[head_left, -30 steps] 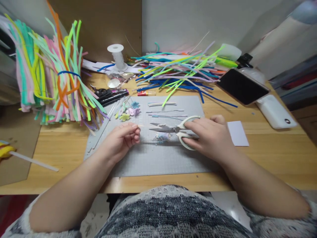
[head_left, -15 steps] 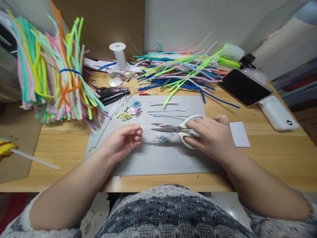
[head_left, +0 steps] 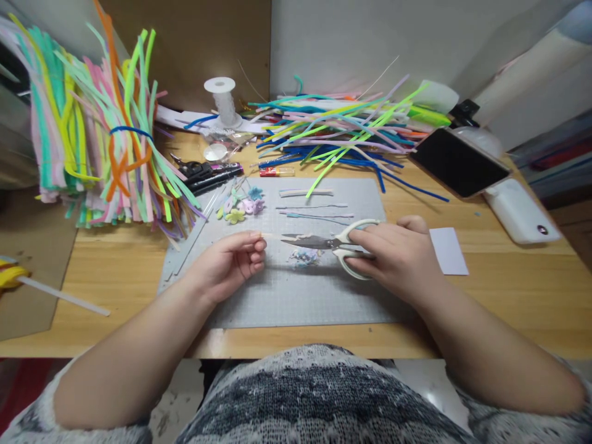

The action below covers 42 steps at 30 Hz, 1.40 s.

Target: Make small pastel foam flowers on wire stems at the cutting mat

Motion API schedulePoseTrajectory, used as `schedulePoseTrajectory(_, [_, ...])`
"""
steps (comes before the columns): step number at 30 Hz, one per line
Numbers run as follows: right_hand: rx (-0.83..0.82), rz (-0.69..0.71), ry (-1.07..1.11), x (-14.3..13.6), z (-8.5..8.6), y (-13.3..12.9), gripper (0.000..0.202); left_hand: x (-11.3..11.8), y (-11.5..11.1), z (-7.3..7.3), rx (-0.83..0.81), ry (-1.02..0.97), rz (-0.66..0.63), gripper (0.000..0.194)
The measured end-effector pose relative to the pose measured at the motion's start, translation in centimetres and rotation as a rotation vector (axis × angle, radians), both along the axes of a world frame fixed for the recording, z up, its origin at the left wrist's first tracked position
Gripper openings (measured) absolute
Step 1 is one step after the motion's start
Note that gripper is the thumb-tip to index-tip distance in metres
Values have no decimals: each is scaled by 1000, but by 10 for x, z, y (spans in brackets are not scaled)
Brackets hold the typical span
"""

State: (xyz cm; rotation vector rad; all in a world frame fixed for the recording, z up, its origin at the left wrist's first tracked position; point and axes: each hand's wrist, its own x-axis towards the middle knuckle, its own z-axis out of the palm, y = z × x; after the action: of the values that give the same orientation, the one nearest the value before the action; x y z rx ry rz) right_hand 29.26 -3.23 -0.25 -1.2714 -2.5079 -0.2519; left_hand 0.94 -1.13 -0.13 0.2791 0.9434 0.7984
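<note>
Between the thumb and fingertips of my left hand (head_left: 239, 262) is a thin pale pipe cleaner (head_left: 272, 235), its free end pointing right. My right hand (head_left: 398, 254) has its fingers through the handles of white-handled scissors (head_left: 340, 242). Their blades reach left to the pipe cleaner and are nearly closed, with pale fuzz along them. Below the blades a small heap of pastel fuzz clippings (head_left: 305, 256) lies on the grey cutting mat (head_left: 296, 302). Several trimmed pipe cleaners (head_left: 317, 216) lie above the blades. Small fuzzy flowers (head_left: 235, 215) rest at the mat's upper left.
A tied bundle of colourful pipe cleaners (head_left: 129, 142) stands at left, with a loose pile (head_left: 342, 123) at the back. A wire spool (head_left: 226, 105), a phone (head_left: 459, 163), a white power bank (head_left: 522, 211), white paper (head_left: 448, 251) and a glue gun (head_left: 13, 275) surround the mat.
The scissor blades have moved closer together, from slightly apart to nearly closed. Both hands stay in almost the same place.
</note>
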Motion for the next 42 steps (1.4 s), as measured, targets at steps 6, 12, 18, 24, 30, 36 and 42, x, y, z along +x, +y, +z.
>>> schedulePoseTrajectory(6, [-75, -43, 38, -6, 3, -1, 19, 0, 0, 0, -1, -6, 2, 13])
schedulePoseTrajectory(12, [-87, -31, 8, -8, 4, -2, 20, 1, -1, -3, 11, -4, -25, 13])
schedulePoseTrajectory(18, [-76, -16, -9, -7, 3, -1, 18, 0, -1, -5, 25, -22, -36, 13])
schedulePoseTrajectory(24, [-65, 2, -7, -5, 4, -1, 20, 1, -1, -5, 26, -20, -37, 12])
schedulePoseTrajectory(30, [-88, 5, 5, -5, 4, -2, 21, 0, -1, -6, 47, -16, -47, 13])
schedulePoseTrajectory(36, [-144, -21, 30, -8, 7, -4, 17, 1, -1, -4, 60, -10, -43, 14])
schedulePoseTrajectory(42, [-146, -17, 15, -9, 7, -5, 21, 2, -2, -3, 72, -12, -49, 13])
